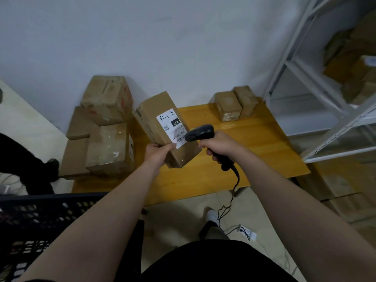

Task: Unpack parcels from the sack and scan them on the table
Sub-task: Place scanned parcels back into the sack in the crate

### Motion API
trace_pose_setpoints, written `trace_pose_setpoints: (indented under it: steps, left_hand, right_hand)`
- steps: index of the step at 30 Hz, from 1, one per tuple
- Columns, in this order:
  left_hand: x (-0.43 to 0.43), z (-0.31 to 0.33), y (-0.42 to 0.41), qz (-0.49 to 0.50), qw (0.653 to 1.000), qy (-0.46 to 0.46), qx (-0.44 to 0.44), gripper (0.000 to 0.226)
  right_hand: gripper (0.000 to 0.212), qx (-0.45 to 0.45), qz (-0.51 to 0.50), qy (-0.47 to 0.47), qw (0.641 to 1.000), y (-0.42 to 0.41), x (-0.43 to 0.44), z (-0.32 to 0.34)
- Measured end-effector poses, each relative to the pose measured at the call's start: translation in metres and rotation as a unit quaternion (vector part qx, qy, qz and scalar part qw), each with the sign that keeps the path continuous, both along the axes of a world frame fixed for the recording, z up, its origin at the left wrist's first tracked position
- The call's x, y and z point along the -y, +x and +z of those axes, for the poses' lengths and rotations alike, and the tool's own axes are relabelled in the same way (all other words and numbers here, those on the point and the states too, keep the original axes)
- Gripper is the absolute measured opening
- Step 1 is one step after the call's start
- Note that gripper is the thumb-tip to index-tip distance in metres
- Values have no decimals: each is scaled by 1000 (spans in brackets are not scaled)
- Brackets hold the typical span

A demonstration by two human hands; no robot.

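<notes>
Head view, centre frame: the left hand (157,154) grips the near lower corner of a long cardboard parcel (151,110), which is held tilted above the yellow desk (260,143) with its white label (173,127) facing up. Just to its right, the right hand (221,146) is wrapped round the handle of a black scanner (200,132), whose head sits at the label's lower edge. The hands are near each other but apart.

Stacked boxes (105,139) crowd the desk's left edge against the wall. Two small boxes (234,104) sit at the back edge, upper right of the desk. Between them and the front edge the yellow top shows bare, out to the right edge. White shelving (305,82) stands close beyond that edge. A black crate (40,212) fills the lower left, its rim under the left forearm. The scanner's cable (234,190) hangs past the front edge to the floor.
</notes>
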State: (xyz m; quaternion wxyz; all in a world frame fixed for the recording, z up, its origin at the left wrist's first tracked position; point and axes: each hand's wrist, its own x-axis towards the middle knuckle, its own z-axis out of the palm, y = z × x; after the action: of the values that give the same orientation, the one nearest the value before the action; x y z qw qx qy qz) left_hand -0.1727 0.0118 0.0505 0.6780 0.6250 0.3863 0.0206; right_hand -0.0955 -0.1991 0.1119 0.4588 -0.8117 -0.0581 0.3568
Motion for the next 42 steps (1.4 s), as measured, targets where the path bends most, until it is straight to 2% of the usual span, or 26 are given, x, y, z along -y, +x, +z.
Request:
trace_pose_setpoints:
  steps: [6, 12, 15, 22, 29, 36, 42]
  left_hand:
    - [5, -11, 24, -22, 1000, -12, -9, 30]
    - [22, -43, 63, -59, 996, -27, -64, 43]
    - [37, -59, 88, -81, 991, -32, -99, 39]
    - [74, -98, 152, -152, 974, -62, -155, 34]
    - [100, -146, 192, -135, 960, -71, -236, 29]
    - [100, -174, 195, -132, 949, -120, -259, 43]
    - [98, -171, 183, -126, 949, -107, -268, 52]
  right_hand:
    - [22, -12, -28, -1, 1000, 16, 11, -13]
    - [18, 18, -118, -71, 990, 53, 46, -49]
    - [10, 7, -153, -104, 983, 76, 69, -76]
    - [14, -97, -212, -145, 962, 140, 130, -148]
    - [5, -198, -258, -164, 931, 187, 155, -222]
    - [33, -166, -338, -206, 903, 218, 154, -264]
    - [55, -172, -338, -244, 893, 214, 146, -265]
